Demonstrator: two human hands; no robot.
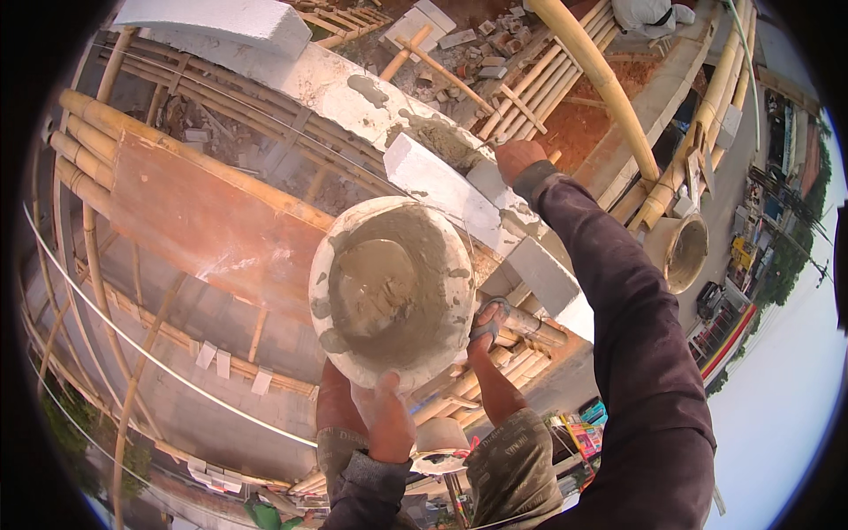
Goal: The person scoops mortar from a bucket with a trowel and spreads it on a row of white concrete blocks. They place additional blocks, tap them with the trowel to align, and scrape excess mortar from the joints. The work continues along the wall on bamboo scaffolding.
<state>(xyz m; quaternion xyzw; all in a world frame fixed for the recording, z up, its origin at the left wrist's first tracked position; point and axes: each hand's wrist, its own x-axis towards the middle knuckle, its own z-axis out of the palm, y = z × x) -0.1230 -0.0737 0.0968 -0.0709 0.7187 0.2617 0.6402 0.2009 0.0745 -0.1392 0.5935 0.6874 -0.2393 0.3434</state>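
Note:
A round, mortar-smeared bucket [462, 305] is in front of me, with wet grey mortar [380, 283] inside. My left hand [390, 424] is closed on its near rim. Beyond the bucket, my right arm reaches out over a wall top [327, 84]. There my right hand [519, 160] is in a fist beside a patch of wet mortar [442, 141]. Something thin pokes out from the fist, too small to name. A white block [437, 185] sits on the wall between the bucket and that patch. Another pale block [541, 269] stands closer to me on the right.
Bamboo poles [609, 88] rise at the upper right. A brown board [203, 221] lies on the bamboo scaffold to the left. My sandaled foot [488, 320] rests by bamboo poles near the bucket. A second bucket [685, 252] is at the right, above a street far below.

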